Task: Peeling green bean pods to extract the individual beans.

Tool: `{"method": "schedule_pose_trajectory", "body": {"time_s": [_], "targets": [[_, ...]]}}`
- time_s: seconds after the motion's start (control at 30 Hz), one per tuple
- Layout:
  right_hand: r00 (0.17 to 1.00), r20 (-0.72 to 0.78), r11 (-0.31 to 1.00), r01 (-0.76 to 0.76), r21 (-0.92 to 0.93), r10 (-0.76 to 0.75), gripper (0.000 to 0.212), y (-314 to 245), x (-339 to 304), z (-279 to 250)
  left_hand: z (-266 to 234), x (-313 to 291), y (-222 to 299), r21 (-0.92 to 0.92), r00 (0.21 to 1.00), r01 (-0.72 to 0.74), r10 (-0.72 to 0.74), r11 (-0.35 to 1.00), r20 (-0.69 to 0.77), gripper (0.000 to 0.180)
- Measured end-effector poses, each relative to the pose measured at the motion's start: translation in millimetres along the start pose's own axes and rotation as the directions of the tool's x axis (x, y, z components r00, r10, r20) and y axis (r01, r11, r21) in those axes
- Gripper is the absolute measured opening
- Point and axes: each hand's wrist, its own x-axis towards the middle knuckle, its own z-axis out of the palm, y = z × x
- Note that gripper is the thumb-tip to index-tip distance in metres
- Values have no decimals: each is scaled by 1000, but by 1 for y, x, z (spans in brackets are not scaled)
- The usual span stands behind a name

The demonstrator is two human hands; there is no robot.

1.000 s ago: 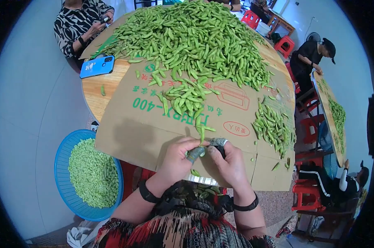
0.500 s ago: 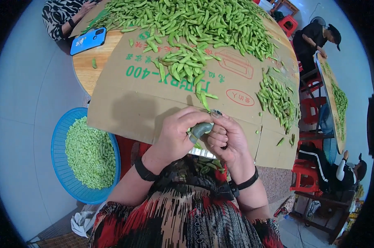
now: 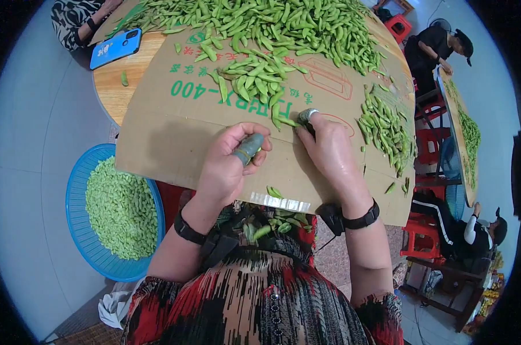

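Note:
My left hand hovers over the near part of a cardboard sheet, its fingers curled. A grey-green cover wraps its thumb, and a bit of pale green bean shows beneath. Farther forward, my right hand reaches to the tip of the small pile of green soybean pods. Its covered fingertip and thumb close at the end of one pod; the grip is partly hidden. Between my arms, a blurred green pod is above my lap, where several pod shells lie.
A big pod heap covers the far table. More pods lie at right. A blue basket of shelled beans stands at lower left. A blue phone rests on the wooden table edge, near another person's arm. Two people work at right.
My hands have come apart. The right has gone forward and right to the pods, while the left has drawn slightly left. A green pod now appears above my lap.

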Motion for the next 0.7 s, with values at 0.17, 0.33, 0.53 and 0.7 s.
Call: {"method": "schedule_pose_trajectory", "body": {"time_s": [0.17,0.33,0.53,0.7], "targets": [[844,528,364,-521,772,89,15,-8,-13,-18,12,-2,5,-42,985,172,-173,984,-14,34],[775,620,148,-604,783,-120,17,-29,-38,-24,2,-1,-4,-66,976,207,-201,976,81,19],[836,538,262,-497,827,-110,19,-30,-48,-24,13,0,-11,-16,997,23,-24,1000,-73,3],[871,488,447,-415,792,-56,20,-30,-51,-14,2,3,-27,379,957,-280,286,882,41,10]]}}
